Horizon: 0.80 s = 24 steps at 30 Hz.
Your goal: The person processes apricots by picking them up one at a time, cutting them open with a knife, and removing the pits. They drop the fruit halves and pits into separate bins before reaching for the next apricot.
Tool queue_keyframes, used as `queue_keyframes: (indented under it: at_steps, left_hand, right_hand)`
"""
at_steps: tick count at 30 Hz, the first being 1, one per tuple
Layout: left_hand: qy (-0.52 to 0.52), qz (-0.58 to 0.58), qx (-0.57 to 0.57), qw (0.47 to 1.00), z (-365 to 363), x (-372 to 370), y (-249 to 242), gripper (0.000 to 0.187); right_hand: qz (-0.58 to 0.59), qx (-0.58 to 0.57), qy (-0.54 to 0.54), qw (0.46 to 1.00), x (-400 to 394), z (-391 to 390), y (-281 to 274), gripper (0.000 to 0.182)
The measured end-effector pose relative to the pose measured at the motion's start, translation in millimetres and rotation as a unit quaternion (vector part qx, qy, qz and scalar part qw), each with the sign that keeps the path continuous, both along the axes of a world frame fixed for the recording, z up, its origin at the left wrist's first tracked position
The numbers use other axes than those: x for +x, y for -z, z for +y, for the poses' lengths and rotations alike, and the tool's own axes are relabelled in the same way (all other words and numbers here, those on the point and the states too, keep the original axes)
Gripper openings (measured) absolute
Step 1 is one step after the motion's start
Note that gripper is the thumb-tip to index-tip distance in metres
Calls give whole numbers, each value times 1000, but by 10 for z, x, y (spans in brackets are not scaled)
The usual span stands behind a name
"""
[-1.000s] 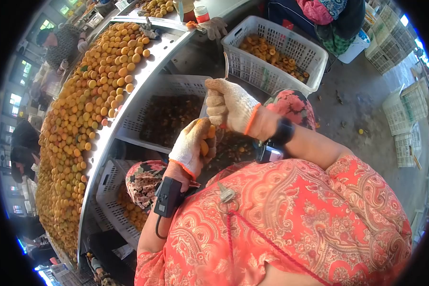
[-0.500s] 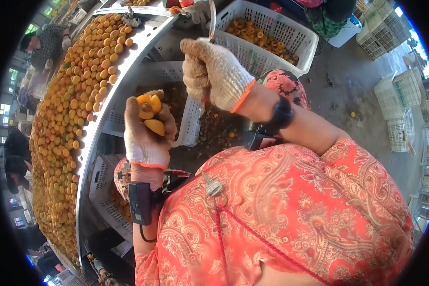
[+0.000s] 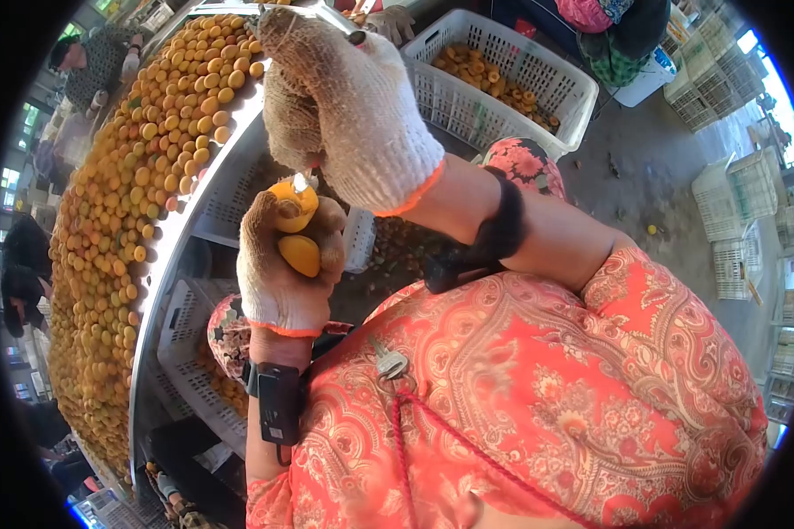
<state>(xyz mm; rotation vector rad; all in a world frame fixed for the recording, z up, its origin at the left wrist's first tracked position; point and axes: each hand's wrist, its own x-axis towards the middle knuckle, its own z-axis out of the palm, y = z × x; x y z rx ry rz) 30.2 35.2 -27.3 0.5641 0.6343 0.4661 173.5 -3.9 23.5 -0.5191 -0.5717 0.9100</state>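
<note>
In a soiled white-and-brown glove, my left hand is wrapped round a halved orange fruit. The upper half shows a brown pit, and the lower half rests against the fingers. My right hand, gloved the same way, is closed round a knife just above the fruit. The knife's shiny tip shows below the fist at the upper half; most of the knife is hidden by the glove. Left of both hands, many whole orange fruits cover a metal-edged table.
A white crate with cut fruit stands ahead on the right. Another crate is below the table edge. Stacked crates stand at far right. Other people are at the far left and top right.
My right hand has moved left and nearer the camera, bringing the knife tip down to the fruit. My left hand has shifted slightly right, still holding the halves.
</note>
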Motion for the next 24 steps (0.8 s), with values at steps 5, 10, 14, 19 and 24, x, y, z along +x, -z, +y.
queue_keyframes:
  at_steps: [5, 10, 14, 19, 24]
  left_hand:
    - [-19, 24, 2, 1000, -60, -61, -47, 25]
    - [-85, 68, -3, 994, -90, -38, -108, 23]
    - [-32, 21, 42, 998, -27, -150, 27, 22]
    - [-91, 73, 24, 993, -90, -115, -9, 21]
    - [-125, 63, -19, 990, -194, -33, -210, 16]
  right_hand:
    - [-50, -30, 11, 998, -143, 85, 40, 36]
    - [-117, -13, 9, 993, -197, 97, 76, 32]
    - [-169, -9, 27, 985, -275, 125, 76, 36]
    - [-161, -12, -1, 987, -273, 65, 43, 39]
    - [-127, 1, -21, 992, -202, 17, 24, 38]
